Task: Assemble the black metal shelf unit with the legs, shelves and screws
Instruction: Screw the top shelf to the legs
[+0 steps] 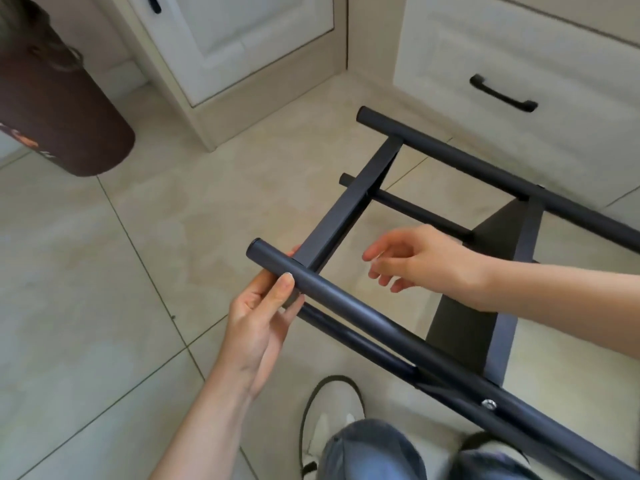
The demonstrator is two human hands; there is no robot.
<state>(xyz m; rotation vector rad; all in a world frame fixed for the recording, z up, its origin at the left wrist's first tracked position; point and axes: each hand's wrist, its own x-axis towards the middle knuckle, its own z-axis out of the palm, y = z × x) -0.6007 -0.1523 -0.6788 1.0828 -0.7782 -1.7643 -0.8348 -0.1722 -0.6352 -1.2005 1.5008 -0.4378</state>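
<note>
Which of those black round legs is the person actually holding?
The nearest leg: the left hand grips it near its end. The other legs go untouched; the right hand hovers, holding nothing.

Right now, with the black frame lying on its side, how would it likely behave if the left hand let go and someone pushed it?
The frame looks stiff: crossbars join its tubes, and a screw is seated. It probably wouldn't roll, but might rock or slide on the smooth tile floor. The left hand grips one leg easily, suggesting modest weight.
</note>
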